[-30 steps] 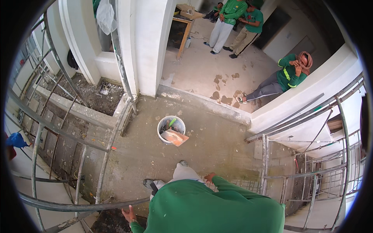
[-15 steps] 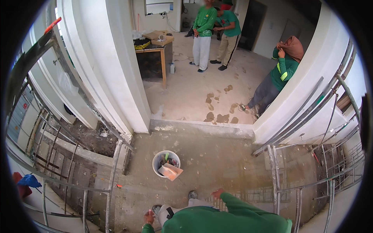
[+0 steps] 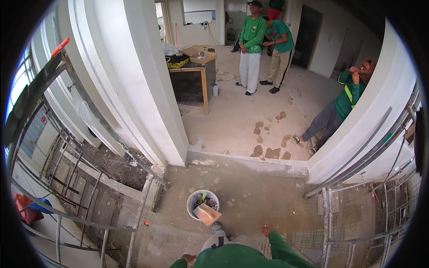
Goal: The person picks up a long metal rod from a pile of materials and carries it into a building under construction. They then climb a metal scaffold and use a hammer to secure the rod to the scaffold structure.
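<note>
My right hand (image 3: 267,230) hangs out to the side over the wet concrete floor, holding nothing, its fingers loosely apart. Low in the picture, beside my thigh, is my left hand (image 3: 189,259), small and partly cut off by my sleeve; it appears loosely open with nothing in it. Just ahead of my shoe (image 3: 216,227) stands a white bucket (image 3: 191,213) of hand tools. A plastering float with an orange-pink plate (image 3: 208,215) leans over its near rim, and a green-handled tool (image 3: 203,196) sticks up inside. Neither hand touches the bucket.
Metal scaffold frames (image 3: 145,201) (image 3: 326,214) flank me on both sides. Ahead, a low concrete step (image 3: 250,164) crosses the doorway between white columns (image 3: 152,89). Inside are a cluttered table (image 3: 204,89), two people standing (image 3: 252,35) (image 3: 281,42) and one leaning at right (image 3: 342,105).
My view has shifted, so the doorway and bucket sit further right and lower. One foot has come forward beside the bucket. The leaning person has lowered the brown cloth from over their head.
</note>
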The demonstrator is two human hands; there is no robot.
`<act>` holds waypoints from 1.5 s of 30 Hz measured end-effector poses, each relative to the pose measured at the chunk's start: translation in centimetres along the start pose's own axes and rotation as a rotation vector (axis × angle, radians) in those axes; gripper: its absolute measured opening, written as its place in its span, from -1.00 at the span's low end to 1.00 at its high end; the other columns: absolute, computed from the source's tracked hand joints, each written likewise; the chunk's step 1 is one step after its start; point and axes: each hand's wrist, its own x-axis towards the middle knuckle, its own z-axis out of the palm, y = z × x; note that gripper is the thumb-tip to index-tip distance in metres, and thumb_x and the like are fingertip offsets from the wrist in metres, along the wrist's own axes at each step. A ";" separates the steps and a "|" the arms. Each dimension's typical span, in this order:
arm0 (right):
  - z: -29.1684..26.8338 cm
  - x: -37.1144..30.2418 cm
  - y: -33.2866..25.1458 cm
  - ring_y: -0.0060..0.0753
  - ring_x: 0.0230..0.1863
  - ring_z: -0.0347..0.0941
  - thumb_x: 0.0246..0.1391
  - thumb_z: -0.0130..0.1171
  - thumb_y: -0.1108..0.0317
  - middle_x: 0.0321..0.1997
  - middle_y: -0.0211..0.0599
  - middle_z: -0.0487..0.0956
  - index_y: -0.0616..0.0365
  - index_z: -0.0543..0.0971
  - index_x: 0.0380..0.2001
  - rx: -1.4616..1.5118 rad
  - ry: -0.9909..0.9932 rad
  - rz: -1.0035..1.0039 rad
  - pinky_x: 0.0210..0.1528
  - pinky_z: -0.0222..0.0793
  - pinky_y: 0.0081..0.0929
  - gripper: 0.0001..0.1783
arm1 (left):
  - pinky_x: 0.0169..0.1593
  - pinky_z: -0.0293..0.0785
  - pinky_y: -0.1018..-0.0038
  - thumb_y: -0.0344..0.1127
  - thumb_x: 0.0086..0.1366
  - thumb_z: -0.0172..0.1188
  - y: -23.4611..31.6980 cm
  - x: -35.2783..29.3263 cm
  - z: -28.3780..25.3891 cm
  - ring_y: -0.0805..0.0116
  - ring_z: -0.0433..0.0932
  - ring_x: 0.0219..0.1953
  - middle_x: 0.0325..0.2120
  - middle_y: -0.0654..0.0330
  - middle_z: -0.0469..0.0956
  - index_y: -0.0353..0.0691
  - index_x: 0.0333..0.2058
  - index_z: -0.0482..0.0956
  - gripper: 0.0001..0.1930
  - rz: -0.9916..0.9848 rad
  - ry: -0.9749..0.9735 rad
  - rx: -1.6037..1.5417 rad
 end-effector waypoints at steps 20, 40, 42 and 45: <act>2.6 0.3 14.8 -0.44 -0.53 0.54 0.11 0.02 0.04 -0.43 -0.31 0.63 0.09 0.62 -0.30 0.649 -0.028 0.109 -0.53 0.45 -0.44 -0.63 | -0.08 0.47 0.28 0.08 0.21 0.11 20.7 2.4 -14.6 0.12 0.56 -0.18 -0.17 -0.04 0.56 -0.34 0.01 0.44 -0.40 0.016 0.557 -0.679; -22.1 6.3 -0.4 -0.70 -0.46 0.34 0.21 0.08 0.19 -0.35 -0.41 0.58 0.21 0.52 -0.12 0.985 -0.416 -0.301 -0.37 0.32 -0.67 -0.67 | 0.03 0.43 0.30 -0.03 0.22 0.18 37.6 -10.4 -9.0 0.12 0.51 -0.02 -0.05 0.02 0.52 -0.30 0.03 0.46 -0.48 0.210 0.980 -0.777; -23.3 5.9 -6.2 -0.69 -0.40 0.35 0.22 0.07 0.21 -0.29 -0.38 0.58 0.23 0.50 -0.08 1.007 -0.550 -0.427 -0.28 0.34 -0.66 -0.67 | 0.05 0.41 0.28 -0.04 0.22 0.18 37.8 -10.6 -8.8 0.08 0.49 0.00 -0.04 0.01 0.52 -0.28 0.04 0.45 -0.48 0.326 0.982 -0.616; -23.4 5.5 -13.2 -0.63 -0.27 0.42 0.22 0.07 0.24 -0.23 -0.34 0.58 0.25 0.47 -0.04 1.017 -0.729 -0.528 -0.17 0.35 -0.61 -0.66 | -0.06 0.44 0.23 -0.07 0.22 0.17 36.0 -10.3 -8.6 0.02 0.54 -0.15 -0.17 0.00 0.57 -0.26 -0.05 0.47 -0.57 0.351 0.812 -0.512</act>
